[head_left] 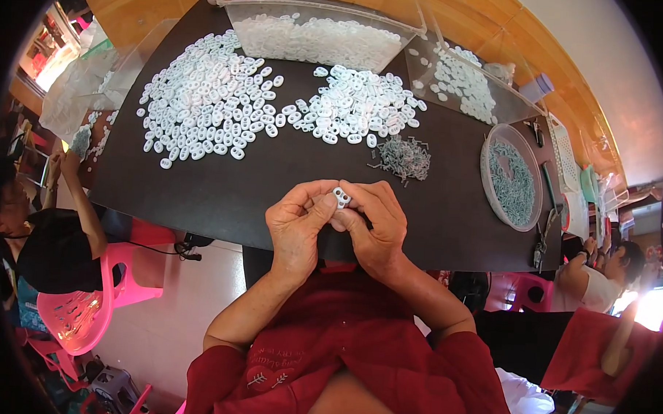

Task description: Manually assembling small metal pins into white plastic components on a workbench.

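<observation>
Just above the near edge of the dark table [200, 202], both my hands meet at a small white oval plastic piece with two holes [341, 196]. My left hand [296, 224] pinches it between thumb and fingers from one side. From the other side my right hand [377, 227] closes on it, fingers curled. Fingertips cover part of the piece. Beyond the hands lies a small heap of thin grey-green pins [405, 158]. Two heaps of the same kind of white pieces, a larger left heap [204, 104] and a smaller right heap [357, 106], spread behind.
A clear bin [399, 57] full of white pieces stands at the back, with a clear tray [514, 110] beside it. To the right sit a round tub of pins [486, 185] and hand tools [540, 247]. People sit at both sides; a pink chair [94, 315] is at left.
</observation>
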`<state>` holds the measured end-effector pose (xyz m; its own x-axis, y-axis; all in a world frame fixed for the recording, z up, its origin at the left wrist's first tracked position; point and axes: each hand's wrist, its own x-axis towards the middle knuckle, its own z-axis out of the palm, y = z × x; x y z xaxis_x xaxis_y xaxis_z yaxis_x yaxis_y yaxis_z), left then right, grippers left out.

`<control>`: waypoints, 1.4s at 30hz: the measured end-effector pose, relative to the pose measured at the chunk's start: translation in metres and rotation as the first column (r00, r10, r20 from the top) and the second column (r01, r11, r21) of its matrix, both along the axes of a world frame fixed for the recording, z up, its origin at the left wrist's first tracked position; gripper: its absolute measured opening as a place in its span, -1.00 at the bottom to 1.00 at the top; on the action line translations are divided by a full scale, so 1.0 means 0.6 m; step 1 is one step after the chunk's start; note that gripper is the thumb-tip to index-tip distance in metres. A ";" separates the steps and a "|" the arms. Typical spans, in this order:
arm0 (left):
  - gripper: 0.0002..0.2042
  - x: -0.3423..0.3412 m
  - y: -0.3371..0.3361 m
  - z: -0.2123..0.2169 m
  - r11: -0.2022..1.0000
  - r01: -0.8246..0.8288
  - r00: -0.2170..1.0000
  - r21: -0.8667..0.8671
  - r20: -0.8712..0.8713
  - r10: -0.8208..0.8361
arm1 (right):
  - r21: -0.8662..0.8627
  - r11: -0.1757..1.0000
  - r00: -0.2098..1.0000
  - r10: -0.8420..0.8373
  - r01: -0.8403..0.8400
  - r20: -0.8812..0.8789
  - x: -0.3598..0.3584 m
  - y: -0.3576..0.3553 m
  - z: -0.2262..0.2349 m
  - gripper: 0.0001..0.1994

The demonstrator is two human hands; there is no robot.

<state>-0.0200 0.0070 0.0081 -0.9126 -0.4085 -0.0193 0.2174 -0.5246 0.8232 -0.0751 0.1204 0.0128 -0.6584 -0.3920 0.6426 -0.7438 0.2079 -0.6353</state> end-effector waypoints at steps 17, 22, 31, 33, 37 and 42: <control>-0.77 0.005 0.001 -0.007 0.999 0.003 0.995 -0.054 -0.095 -0.008 | -0.044 0.998 0.997 0.044 -0.047 -0.063 -0.002 -0.004 0.002 -0.66; -0.78 0.005 0.003 -0.017 0.999 -0.025 0.988 -0.045 -0.156 0.017 | -0.047 0.998 0.998 0.049 -0.051 -0.045 0.001 -0.004 0.006 -0.65; -0.77 0.008 -0.006 -0.008 0.997 -0.030 0.993 -0.072 -0.116 0.021 | -0.039 0.997 0.996 0.074 -0.073 0.045 0.008 -0.005 0.006 -0.64; -0.77 0.008 -0.003 -0.010 0.997 -0.042 0.992 -0.061 -0.121 0.034 | -0.041 0.997 0.996 0.075 -0.073 0.053 0.010 -0.006 0.006 -0.64; -0.77 0.009 -0.001 -0.016 0.997 -0.058 0.991 -0.049 -0.124 0.052 | -0.059 0.996 0.995 0.065 -0.061 0.072 0.014 -0.009 0.009 -0.65; -0.78 0.008 -0.001 -0.014 0.995 -0.071 0.991 -0.077 -0.120 0.061 | -0.092 0.996 0.987 0.035 -0.021 0.157 0.022 -0.011 0.008 -0.67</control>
